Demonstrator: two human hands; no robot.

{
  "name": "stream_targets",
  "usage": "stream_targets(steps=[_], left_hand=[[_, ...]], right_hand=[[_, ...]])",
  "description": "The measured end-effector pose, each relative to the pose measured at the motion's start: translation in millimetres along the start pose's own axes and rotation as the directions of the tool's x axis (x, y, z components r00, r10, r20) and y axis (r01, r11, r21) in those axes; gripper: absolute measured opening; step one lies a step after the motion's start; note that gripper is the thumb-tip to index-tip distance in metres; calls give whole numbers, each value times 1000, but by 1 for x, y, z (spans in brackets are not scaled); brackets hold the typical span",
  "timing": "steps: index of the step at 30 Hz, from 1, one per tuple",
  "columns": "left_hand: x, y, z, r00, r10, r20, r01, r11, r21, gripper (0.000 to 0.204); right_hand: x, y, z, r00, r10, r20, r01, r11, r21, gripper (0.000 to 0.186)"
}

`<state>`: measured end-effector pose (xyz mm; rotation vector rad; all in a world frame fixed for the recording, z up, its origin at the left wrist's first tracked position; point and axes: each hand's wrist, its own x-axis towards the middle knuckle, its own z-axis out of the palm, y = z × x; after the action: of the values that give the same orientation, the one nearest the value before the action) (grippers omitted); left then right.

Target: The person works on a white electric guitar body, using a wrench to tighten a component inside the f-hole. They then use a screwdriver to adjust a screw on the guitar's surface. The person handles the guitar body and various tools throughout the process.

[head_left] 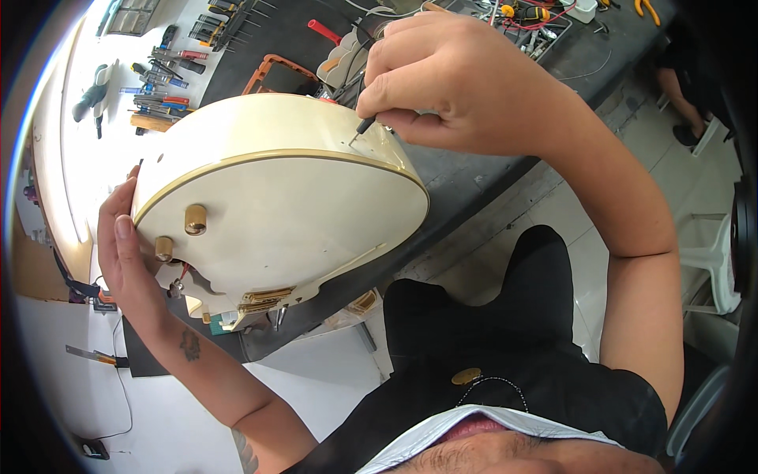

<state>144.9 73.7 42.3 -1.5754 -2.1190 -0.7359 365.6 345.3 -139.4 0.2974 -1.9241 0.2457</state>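
Observation:
A cream hollow-bodied guitar [300,209] with gold edge binding stands tilted on its side on the bench. Two gold knobs [196,220] and gold-coloured hardware [267,300] show on its face, with a red wire near the sound hole. My left hand [120,241] grips the guitar's left edge, thumb on the front and fingers partly hidden behind. Above the far right side of the body, my right hand [442,83] pinches a slim black-handled tool [365,125]. Its thin metal tip points down to the guitar's rim, close to small holes; the tool's exact kind is unclear.
Screwdrivers and pliers [166,79] hang on the white wall at left. A tray of small parts and wires [545,35] sits on the dark bench mat [458,189]. White stools [711,261] and another person's leg [685,103] are at right.

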Motion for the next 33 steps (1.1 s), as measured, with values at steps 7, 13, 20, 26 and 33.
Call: stream_targets(steps=[7,13,20,26,33], left_hand=[[0,2,0,1000,18,11,-18,999,26,51],[-2,3,1,1000,20,13,-21,999,34,52],[1,11,6,1000,3,16,-3,999,32,50],[1,10,5,1000,24,16,-25,999,47,49],[2,8,6,1000,28,7,-28,1000,12,48]], right_hand=[[3,-4,0,1000,-4,2,4,1000,-8,12],[6,-7,2,997,53,54,-52,999,-14,15],[5,-10,5,994,92,60,-87,993,-80,15],[6,-15,7,989,129,68,-123,989,-82,14],[4,-15,13,994,112,19,-111,993,-51,14]])
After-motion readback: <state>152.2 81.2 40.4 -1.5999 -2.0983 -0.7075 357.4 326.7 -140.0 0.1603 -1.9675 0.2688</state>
